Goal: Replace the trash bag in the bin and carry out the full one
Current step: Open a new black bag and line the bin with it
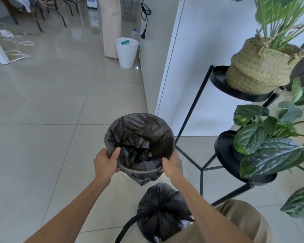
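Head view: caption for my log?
Left hand and right hand grip the near edge of the opened black liner; the tied full bag sits on the floor.

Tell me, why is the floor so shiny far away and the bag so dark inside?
Head view: the glossy beige floor tiles mirror bright daylight at the far end. Also in the head view, the thin black plastic bin liner soaks up light, so its inner folds barely show.

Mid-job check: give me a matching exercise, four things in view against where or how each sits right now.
1 fresh liner
2 full bag
3 white bin
4 woven basket

a on plant stand top tray
b tied, on floor
c rim gripped by left hand and right hand
d far off, teal item at its top

Pairs: 1-c, 2-b, 3-d, 4-a
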Action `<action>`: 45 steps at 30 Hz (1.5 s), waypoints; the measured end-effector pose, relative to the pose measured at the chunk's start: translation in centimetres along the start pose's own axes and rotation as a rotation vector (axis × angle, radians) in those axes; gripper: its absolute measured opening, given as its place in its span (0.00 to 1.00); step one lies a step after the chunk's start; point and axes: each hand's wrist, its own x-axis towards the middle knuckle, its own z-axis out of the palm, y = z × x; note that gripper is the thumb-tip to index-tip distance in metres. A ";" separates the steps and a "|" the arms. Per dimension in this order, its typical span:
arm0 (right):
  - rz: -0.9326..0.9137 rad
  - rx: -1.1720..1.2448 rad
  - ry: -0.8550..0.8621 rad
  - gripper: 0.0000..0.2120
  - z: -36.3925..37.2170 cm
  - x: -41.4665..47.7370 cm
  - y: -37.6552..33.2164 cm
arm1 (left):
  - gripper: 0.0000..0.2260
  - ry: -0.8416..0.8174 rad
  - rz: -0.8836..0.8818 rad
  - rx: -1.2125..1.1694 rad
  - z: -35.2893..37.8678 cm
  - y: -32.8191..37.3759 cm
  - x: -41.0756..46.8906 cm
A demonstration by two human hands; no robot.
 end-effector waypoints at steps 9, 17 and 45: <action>0.068 0.061 0.143 0.24 -1.6 6.4 1.5 | 0.20 -0.125 0.024 0.065 8.0 0.6 5.6; 0.089 0.054 0.245 0.21 -0.9 8.5 1.9 | 0.22 -0.139 0.043 0.097 10.0 1.0 8.1; 0.020 -0.362 -0.030 0.24 -10.8 -11.7 7.8 | 0.15 -0.493 0.156 0.278 4.4 2.0 -11.8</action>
